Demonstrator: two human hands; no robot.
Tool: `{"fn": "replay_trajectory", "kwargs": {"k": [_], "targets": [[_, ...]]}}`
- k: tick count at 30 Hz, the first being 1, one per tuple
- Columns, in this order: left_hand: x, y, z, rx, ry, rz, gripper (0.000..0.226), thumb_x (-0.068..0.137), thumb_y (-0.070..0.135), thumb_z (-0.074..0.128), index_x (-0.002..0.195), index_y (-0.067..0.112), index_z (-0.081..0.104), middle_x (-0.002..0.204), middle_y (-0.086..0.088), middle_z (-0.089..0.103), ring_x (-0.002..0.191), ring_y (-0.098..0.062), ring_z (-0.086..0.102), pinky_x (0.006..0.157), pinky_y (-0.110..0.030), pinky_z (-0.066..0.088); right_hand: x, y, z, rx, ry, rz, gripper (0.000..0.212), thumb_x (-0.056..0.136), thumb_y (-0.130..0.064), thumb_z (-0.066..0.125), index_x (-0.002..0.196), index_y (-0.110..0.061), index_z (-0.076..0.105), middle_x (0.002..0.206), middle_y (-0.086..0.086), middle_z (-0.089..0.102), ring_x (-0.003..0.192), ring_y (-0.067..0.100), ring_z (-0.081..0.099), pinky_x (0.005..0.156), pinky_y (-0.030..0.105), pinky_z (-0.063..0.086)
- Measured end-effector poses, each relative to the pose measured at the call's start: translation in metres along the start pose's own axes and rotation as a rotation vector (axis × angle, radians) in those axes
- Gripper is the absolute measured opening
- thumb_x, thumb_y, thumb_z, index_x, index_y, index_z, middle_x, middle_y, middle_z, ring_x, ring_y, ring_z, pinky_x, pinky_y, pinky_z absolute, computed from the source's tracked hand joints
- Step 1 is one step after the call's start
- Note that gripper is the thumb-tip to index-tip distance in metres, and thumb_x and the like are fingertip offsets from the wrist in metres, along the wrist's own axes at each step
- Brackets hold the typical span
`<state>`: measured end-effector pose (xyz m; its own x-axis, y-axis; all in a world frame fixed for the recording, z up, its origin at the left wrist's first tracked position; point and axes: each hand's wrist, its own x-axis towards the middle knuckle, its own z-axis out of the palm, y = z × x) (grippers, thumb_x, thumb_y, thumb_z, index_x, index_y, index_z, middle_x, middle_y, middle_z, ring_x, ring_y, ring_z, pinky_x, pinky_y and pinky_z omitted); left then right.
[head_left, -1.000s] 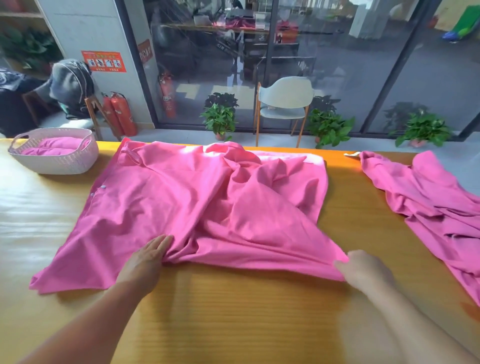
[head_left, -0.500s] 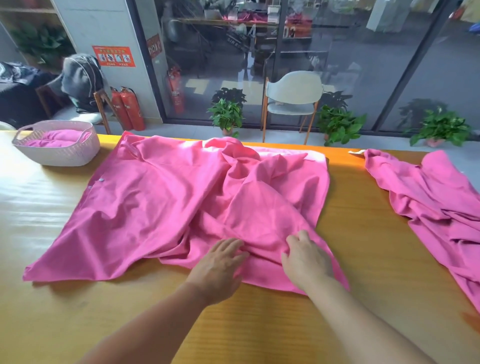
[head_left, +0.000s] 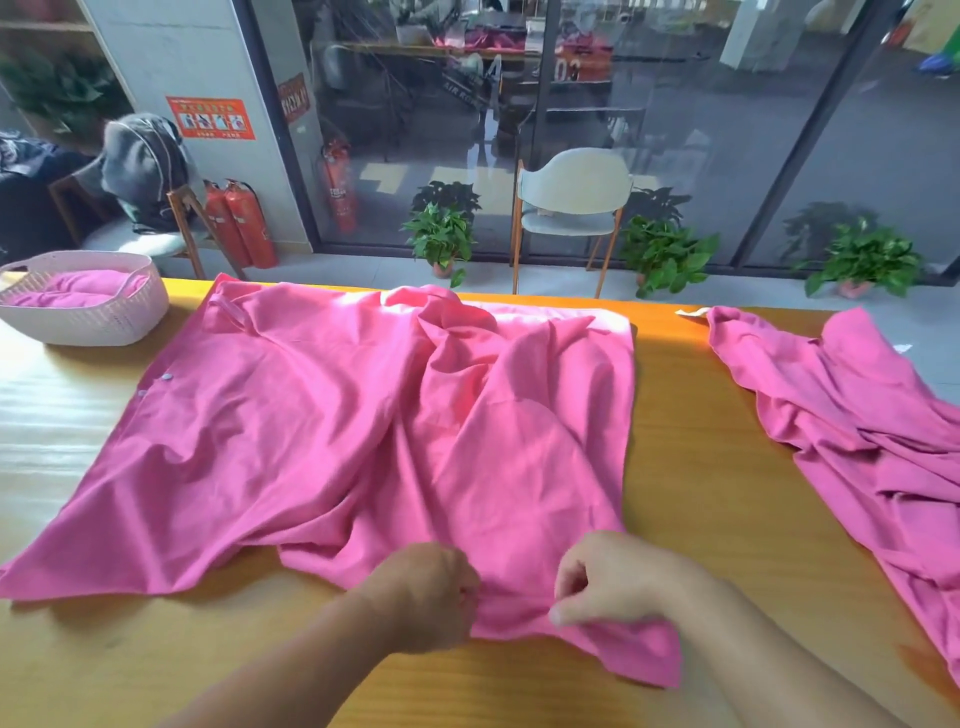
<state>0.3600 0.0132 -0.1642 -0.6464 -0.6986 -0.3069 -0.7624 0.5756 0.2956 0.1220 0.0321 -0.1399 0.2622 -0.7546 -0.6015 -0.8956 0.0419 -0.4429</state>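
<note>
Left hand (head_left: 427, 597), right hand (head_left: 615, 578) withdrawn, gripping garment (head_left: 363, 441)

Left hand: our left hand (head_left: 426, 597) sits at the near hem of the pink cloth (head_left: 363, 415), back up, fingers curled into the fabric.
Right hand: our right hand (head_left: 613, 582) is just beside it on the same hem, fingers curled, thumb pinching the cloth.
Forearms: both bare, reaching in from the cloth's near side and converging.
Gap: our hands are close but not touching.

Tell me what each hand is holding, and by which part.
The left hand and the right hand both grip the pink garment at its near edge, close together, fingers curled into the fabric.
</note>
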Motion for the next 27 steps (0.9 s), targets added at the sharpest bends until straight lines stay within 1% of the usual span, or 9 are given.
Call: {"fn": "replay_trajectory", "kwargs": {"k": [3,6,8,11,13,16,20,23,27], "targets": [[0.014,0.015,-0.013,-0.024,-0.258,-0.068,0.039,0.082,0.049,0.045,0.083,0.015,0.065,0.094,-0.009,0.068,0.091,-0.028,0.061,0.079,-0.034,0.052,0.022,0.012,-0.028,0.26,0.283,0.093,0.022,0.082,-0.038,0.074,0.072,-0.019,0.072,0.071,-0.004,0.07,0.071,0.01,0.066,0.07,0.025,0.049],[0.039,0.017,-0.012,-0.215,0.086,-0.076,0.037,0.081,0.053,0.042,0.084,0.022,0.062,0.096,-0.002,0.065,0.091,-0.022,0.06,0.085,-0.036,0.049,0.052,0.028,-0.045,0.215,0.619,0.363,0.035,0.087,-0.05,0.062,0.107,-0.022,0.067,0.113,0.004,0.068,0.109,0.024,0.063,0.089,0.033,0.049],[0.059,0.011,-0.007,-0.247,0.308,-0.095,0.032,0.089,0.044,0.053,0.108,0.021,0.064,0.111,0.003,0.057,0.105,-0.015,0.055,0.096,-0.03,0.043,0.065,0.03,-0.047,0.195,0.53,0.447,0.059,0.086,-0.06,0.059,0.126,-0.017,0.059,0.127,0.006,0.061,0.12,0.027,0.057,0.094,0.035,0.046],[0.083,0.006,-0.005,-0.264,0.279,-0.17,0.038,0.092,0.039,0.056,0.125,0.02,0.058,0.122,0.003,0.051,0.112,-0.017,0.053,0.1,-0.032,0.041,0.074,0.029,-0.047,0.132,0.469,0.431,0.024,0.085,-0.042,0.062,0.088,-0.019,0.062,0.103,0.008,0.067,0.108,0.03,0.064,0.074,0.031,0.044],[0.093,0.005,-0.005,-0.3,0.262,-0.191,0.034,0.093,0.037,0.056,0.121,0.019,0.06,0.12,0.003,0.053,0.106,-0.018,0.058,0.095,-0.033,0.045,0.069,0.034,-0.054,0.067,0.535,0.456,0.019,0.085,-0.035,0.058,0.08,-0.017,0.056,0.098,0.008,0.067,0.1,0.031,0.065,0.068,0.03,0.038],[0.103,0.0,-0.005,-0.311,0.325,-0.207,0.028,0.092,0.033,0.056,0.112,0.017,0.064,0.113,-0.001,0.057,0.102,-0.02,0.06,0.091,-0.033,0.045,0.051,0.045,-0.069,-0.032,0.649,0.559,0.02,0.086,-0.036,0.057,0.095,-0.02,0.063,0.107,0.006,0.069,0.103,0.029,0.064,0.071,0.03,0.038],[0.103,-0.002,-0.01,-0.26,0.231,-0.221,0.044,0.088,0.044,0.038,0.097,0.012,0.067,0.102,-0.008,0.067,0.098,-0.027,0.059,0.088,-0.034,0.044,0.05,0.041,-0.078,-0.179,0.511,0.619,0.025,0.088,-0.027,0.055,0.112,-0.023,0.062,0.123,0.002,0.063,0.113,0.023,0.062,0.08,0.028,0.042],[0.092,-0.01,-0.019,-0.354,0.398,-0.273,0.019,0.091,0.028,0.054,0.099,0.019,0.069,0.096,0.002,0.07,0.091,-0.019,0.063,0.079,-0.027,0.044,0.062,0.022,-0.08,-0.175,0.653,0.508,0.034,0.088,-0.021,0.051,0.122,-0.02,0.05,0.128,0.007,0.049,0.117,0.027,0.056,0.091,0.034,0.044],[0.054,-0.053,-0.041,-0.476,0.691,-0.486,0.012,0.089,0.022,0.062,0.098,0.022,0.07,0.085,0.003,0.07,0.076,-0.014,0.062,0.07,-0.021,0.039,0.087,-0.031,-0.071,-0.212,0.679,0.187,0.019,0.092,-0.028,0.051,0.108,-0.02,0.058,0.115,0.003,0.052,0.104,0.025,0.06,0.083,0.034,0.045]]}}
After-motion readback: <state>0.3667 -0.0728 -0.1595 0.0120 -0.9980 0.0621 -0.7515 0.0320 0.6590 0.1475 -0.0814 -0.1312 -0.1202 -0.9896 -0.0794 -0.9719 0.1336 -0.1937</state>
